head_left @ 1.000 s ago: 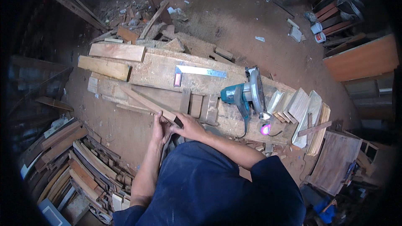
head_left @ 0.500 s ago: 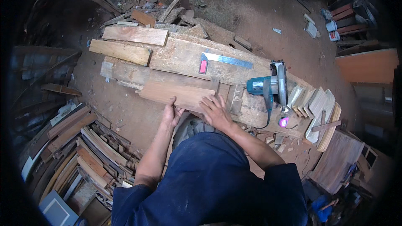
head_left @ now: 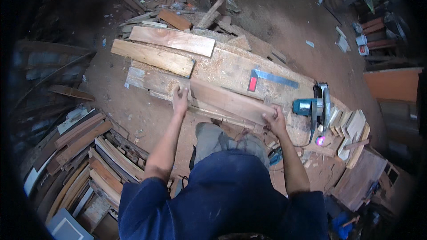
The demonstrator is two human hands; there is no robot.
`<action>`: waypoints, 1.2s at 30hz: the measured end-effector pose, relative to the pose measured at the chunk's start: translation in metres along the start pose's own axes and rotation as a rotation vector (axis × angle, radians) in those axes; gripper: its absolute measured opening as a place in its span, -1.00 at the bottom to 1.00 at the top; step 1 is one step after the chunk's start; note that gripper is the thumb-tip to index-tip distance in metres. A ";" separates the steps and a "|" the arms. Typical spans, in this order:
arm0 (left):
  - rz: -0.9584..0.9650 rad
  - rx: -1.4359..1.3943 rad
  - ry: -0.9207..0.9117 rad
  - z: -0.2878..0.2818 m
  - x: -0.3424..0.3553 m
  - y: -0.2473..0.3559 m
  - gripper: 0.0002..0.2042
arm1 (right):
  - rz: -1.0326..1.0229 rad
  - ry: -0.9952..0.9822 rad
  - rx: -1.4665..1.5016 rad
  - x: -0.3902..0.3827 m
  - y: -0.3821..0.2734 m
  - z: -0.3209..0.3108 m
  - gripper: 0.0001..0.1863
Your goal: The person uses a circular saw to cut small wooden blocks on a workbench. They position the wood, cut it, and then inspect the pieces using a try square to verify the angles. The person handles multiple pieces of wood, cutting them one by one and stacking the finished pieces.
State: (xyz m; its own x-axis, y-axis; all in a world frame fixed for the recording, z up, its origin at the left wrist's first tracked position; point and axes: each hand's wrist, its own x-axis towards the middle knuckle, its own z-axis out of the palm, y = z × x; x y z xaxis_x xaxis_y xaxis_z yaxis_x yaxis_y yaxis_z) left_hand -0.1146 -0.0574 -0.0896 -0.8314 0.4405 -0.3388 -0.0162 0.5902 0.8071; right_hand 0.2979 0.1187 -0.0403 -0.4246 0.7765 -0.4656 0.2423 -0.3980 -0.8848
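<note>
Right hand (head_left: 277, 122), now farther from left hand (head_left: 180, 102) (grip unclear), holds the board (head_left: 231, 99).

I can read no text, number or sign from where I sit. On the metal square (head_left: 279, 79) lying on the worktop (head_left: 227, 69) I see a red patch (head_left: 253, 84), too small for me to make out any lettering, and the pink tape measure (head_left: 320, 141) near the circular saw (head_left: 306, 107) shows me only a bright blur. The white bucket (head_left: 363, 50) carries a reddish mark I cannot decipher.
</note>
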 end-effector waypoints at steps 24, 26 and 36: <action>-0.251 0.054 -0.257 -0.041 0.060 -0.033 -0.56 | -0.014 0.405 -0.418 0.034 0.048 0.095 -0.51; -0.251 0.049 -0.275 -0.039 0.063 -0.041 -0.58 | -0.023 0.429 -0.446 0.034 0.049 0.096 -0.52; 0.068 0.407 -0.224 -0.010 0.057 -0.039 -0.34 | -0.286 0.598 -0.454 0.004 0.043 0.075 -0.57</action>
State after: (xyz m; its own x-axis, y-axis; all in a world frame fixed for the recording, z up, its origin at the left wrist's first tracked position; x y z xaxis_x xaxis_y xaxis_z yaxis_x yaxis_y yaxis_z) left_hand -0.1670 -0.0617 -0.1360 -0.6822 0.5957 -0.4239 0.2903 0.7528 0.5907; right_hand 0.2411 0.0684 -0.0815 -0.0156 0.9997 -0.0187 0.5804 -0.0062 -0.8143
